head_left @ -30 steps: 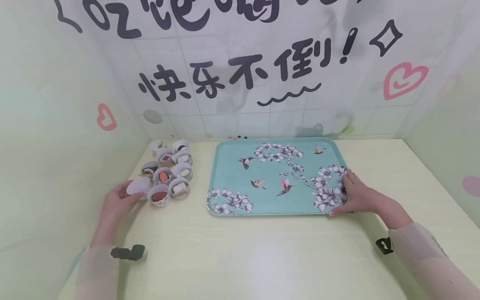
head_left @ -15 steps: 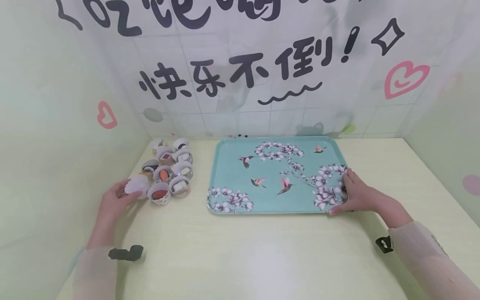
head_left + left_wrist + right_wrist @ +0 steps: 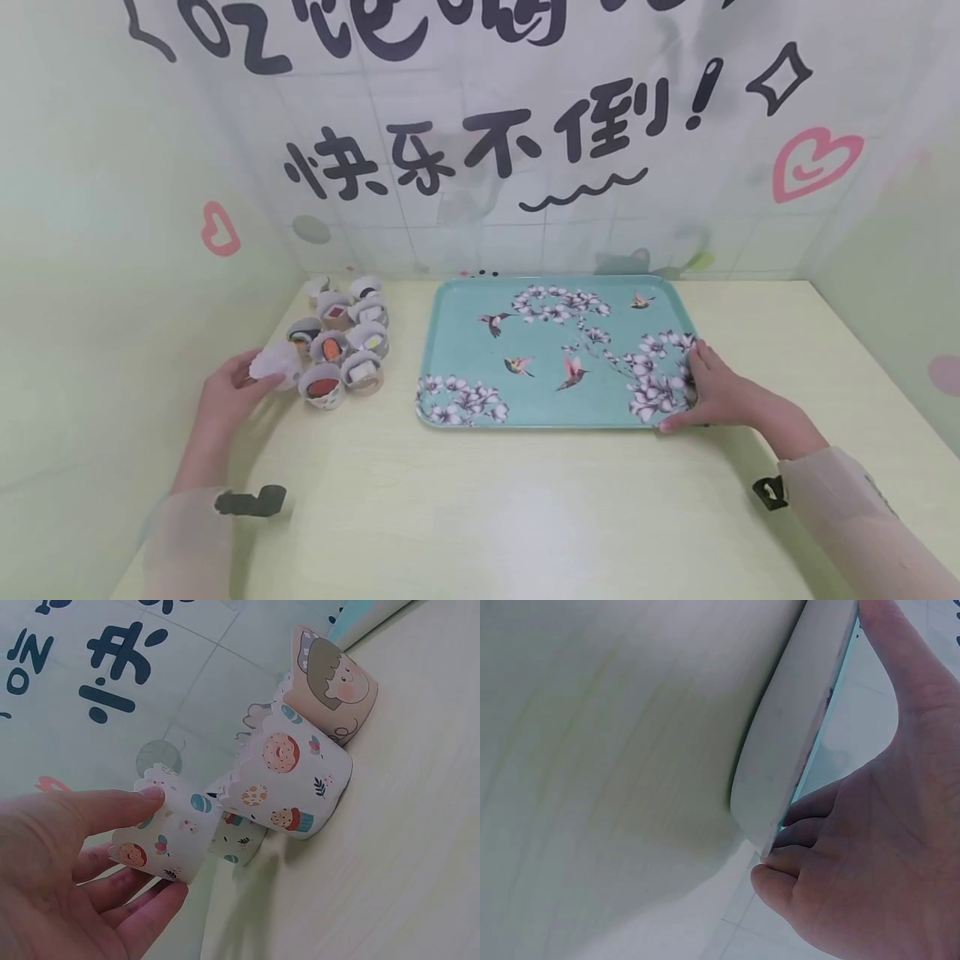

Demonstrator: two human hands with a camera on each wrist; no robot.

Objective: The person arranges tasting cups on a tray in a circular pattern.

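Observation:
At the left, my left hand (image 3: 227, 395) pinches a white paper baking cup (image 3: 276, 363) between thumb and fingers. In the left wrist view, this baking cup (image 3: 166, 832) has a scalloped rim and printed doughnuts, with the thumb at its rim and fingers underneath. Several baking cups with small sushi-like pieces inside stand beside it, including one with a reddish piece (image 3: 322, 387) and one with an orange piece (image 3: 331, 347). My right hand (image 3: 726, 392) holds the near right corner of a turquoise tray (image 3: 465, 333), thumb on the front edge, fingers along the right rim (image 3: 817, 735).
The tray, printed with birds and blossoms, lies on a pale wooden table (image 3: 480, 508) against the back wall (image 3: 480, 242). A left side wall (image 3: 97, 333) stands close beside the left hand. Bare tabletop separates the cups from the tray.
The pinched baking cup has shifted slightly left, away from the neighbouring cups, tilting a little. My right hand and the tray have stayed in place; the head view has shifted slightly.

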